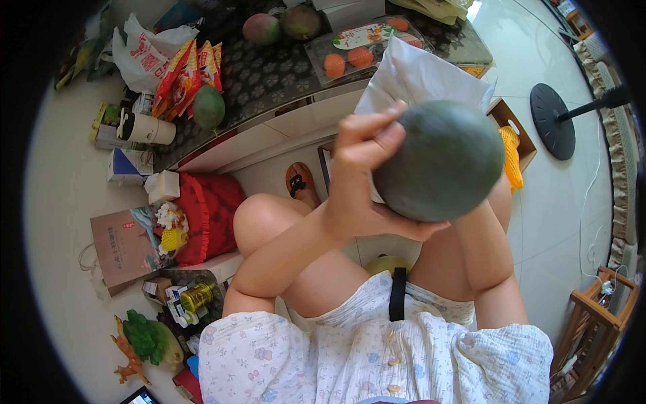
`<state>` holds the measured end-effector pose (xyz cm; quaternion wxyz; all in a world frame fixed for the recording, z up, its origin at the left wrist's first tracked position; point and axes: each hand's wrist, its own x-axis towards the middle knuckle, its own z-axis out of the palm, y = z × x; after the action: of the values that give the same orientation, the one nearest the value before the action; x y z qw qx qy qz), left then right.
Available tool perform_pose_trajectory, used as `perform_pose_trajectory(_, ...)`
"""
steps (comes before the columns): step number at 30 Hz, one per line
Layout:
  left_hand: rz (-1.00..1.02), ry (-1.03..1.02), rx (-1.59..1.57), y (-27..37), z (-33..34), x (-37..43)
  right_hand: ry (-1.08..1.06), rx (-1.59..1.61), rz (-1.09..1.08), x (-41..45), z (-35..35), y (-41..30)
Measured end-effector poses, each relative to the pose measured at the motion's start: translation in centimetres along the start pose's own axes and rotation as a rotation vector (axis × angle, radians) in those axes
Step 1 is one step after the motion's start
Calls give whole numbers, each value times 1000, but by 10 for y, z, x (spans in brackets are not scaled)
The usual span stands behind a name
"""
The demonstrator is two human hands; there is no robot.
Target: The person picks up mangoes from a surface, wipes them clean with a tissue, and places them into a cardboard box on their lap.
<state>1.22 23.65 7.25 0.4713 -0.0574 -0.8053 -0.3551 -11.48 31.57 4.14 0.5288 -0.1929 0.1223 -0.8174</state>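
Note:
A large green mango (439,160) is raised close to the camera, and my left hand (366,177) grips it from its left side and underneath. Behind the fruit rises a white plastic bag or sheet (424,76). The mango hides my right hand; only the right forearm (484,247) shows, reaching up behind the fruit. On the dark patterned table (262,81) lie two reddish-green mangoes (261,29) and a smaller green mango (209,107) beside red and yellow snack packets (186,76).
A clear plastic box of orange fruit (348,58) sits on the table. A cardboard box (527,144) with yellow foam netting (511,156) stands on the floor at right, near a black round stand base (552,121). A red cushion (217,217) is at left.

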Motion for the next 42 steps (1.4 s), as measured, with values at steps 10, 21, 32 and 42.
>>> perform_pose_trajectory(10, -111, 174, 129, -29, -34, 12, 287, -388, -252, 24, -22, -10)
perform_pose_trajectory(21, -135, 3, 226, -30, -21, 3, 153, -405, -71, 13, -10, -14)
perform_pose_trajectory(32, -239, 92, 153, -27, -16, 2, -47, -504, -9, 10, 4, -14)
perform_pose_trajectory(42, -270, 70, 175, -26, -15, 0, 25, -594, -36, 10, 5, -7)
